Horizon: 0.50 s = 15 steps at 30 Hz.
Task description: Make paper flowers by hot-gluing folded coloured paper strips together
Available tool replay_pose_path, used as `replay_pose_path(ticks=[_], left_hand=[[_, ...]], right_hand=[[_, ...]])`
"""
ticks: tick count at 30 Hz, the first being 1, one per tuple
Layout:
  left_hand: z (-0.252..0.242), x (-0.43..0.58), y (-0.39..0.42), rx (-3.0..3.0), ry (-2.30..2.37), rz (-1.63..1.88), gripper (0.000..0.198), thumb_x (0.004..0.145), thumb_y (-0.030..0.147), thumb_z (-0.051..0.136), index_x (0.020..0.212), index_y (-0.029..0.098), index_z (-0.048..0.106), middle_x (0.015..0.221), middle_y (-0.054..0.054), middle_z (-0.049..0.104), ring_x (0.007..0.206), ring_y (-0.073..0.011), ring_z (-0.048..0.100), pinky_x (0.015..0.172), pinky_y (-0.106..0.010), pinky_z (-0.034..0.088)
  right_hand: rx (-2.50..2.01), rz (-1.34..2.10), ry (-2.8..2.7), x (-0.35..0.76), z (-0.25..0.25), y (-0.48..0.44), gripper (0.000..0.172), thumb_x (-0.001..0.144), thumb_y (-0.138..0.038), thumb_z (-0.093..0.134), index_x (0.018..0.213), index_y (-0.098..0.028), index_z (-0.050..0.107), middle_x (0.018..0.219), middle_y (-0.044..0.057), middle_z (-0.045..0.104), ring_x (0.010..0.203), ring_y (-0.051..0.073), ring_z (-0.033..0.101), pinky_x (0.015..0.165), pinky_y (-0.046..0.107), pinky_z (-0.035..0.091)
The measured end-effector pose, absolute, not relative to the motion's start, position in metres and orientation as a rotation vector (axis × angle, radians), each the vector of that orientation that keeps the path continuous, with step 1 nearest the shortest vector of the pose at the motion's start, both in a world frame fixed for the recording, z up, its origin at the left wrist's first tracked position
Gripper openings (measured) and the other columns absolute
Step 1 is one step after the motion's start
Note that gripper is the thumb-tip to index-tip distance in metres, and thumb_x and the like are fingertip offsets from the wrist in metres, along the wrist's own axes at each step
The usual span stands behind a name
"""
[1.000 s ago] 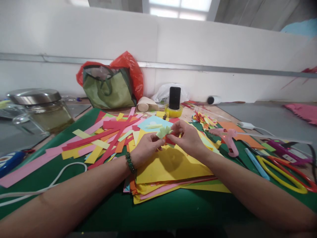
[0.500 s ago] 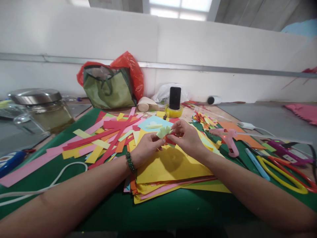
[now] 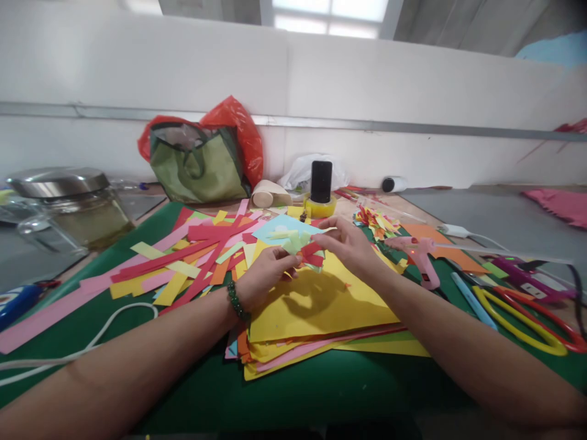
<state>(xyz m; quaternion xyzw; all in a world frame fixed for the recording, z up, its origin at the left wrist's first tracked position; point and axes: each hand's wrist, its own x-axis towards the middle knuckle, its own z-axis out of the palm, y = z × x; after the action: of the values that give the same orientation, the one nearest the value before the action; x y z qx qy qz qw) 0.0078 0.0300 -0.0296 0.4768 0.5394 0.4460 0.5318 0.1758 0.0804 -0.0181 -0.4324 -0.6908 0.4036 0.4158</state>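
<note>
At the far left of the frame you have a lidded glass jar (image 3: 87, 220), with a blue object (image 3: 21, 302) below it near the edge. A white cable (image 3: 137, 305) loops across the green work surface (image 3: 192, 385) at lower left. Right of it, loose paper strips (image 3: 178, 252) in pink, red, yellow and orange lie crossed over one another, and the green bag (image 3: 202, 171) stands behind them, upper left of centre.

Your left hand (image 3: 263, 278), a beaded bracelet (image 3: 235, 301) at its wrist, pinches the pale green and red paper piece (image 3: 293, 244) between thumb and fingers. This piece is at the centre of the frame, above the yellow sheet (image 3: 330, 299) on top of the paper stack. Behind it, a phone (image 3: 321, 181) stands upright at a yellow tape roll (image 3: 320, 210).

Your right hand (image 3: 353, 247) has its thumb and fingertips at the piece's right edge; whether they grip it, you cannot tell. Farther right come a multicoloured paper bundle (image 3: 376, 221), the pink glue gun (image 3: 424, 263), a light blue pen (image 3: 474, 301), yellow and red loop handles (image 3: 518, 344) at lower right, and a purple device (image 3: 532, 281).
</note>
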Motion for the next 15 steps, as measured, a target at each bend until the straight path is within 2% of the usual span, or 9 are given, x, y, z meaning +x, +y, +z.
replay_pose_path(ticks=[4,9,15], left_hand=[[-0.0273,0.0101,0.0304,1.201,1.285,1.027,0.012,0.070,0.025,0.064,0.066,0.015,0.060,0.060,0.002,0.056,0.054,-0.0090,0.049,0.056,-0.023,0.038],[-0.0287,0.0098,0.0311,1.306,1.253,0.997,0.013,0.069,0.028,0.062,0.066,0.015,0.062,0.056,0.002,0.053,0.052,-0.0098,0.046,0.056,-0.025,0.037],[-0.0355,0.0063,0.0337,1.351,1.278,0.988,0.020,0.068,0.034,0.063,0.065,0.014,0.059,0.057,0.001,0.055,0.053,-0.0101,0.048,0.056,-0.025,0.038]], right_hand=[[-1.175,1.138,-1.799,0.1690,-0.0164,0.0738,0.044,0.065,-0.027,0.071,0.103,-0.018,0.051,0.063,-0.003,0.063,0.059,0.017,0.061,0.054,0.027,0.043],[-1.180,1.129,-1.801,0.1661,-0.0165,0.0724,0.038,0.065,-0.014,0.063,0.101,-0.018,0.052,0.058,-0.005,0.059,0.052,0.013,0.056,0.049,0.024,0.040],[-1.165,1.097,-1.831,0.1665,-0.0195,0.0738,0.039,0.061,-0.015,0.060,0.099,-0.019,0.051,0.051,-0.009,0.052,0.049,0.012,0.051,0.046,0.022,0.033]])
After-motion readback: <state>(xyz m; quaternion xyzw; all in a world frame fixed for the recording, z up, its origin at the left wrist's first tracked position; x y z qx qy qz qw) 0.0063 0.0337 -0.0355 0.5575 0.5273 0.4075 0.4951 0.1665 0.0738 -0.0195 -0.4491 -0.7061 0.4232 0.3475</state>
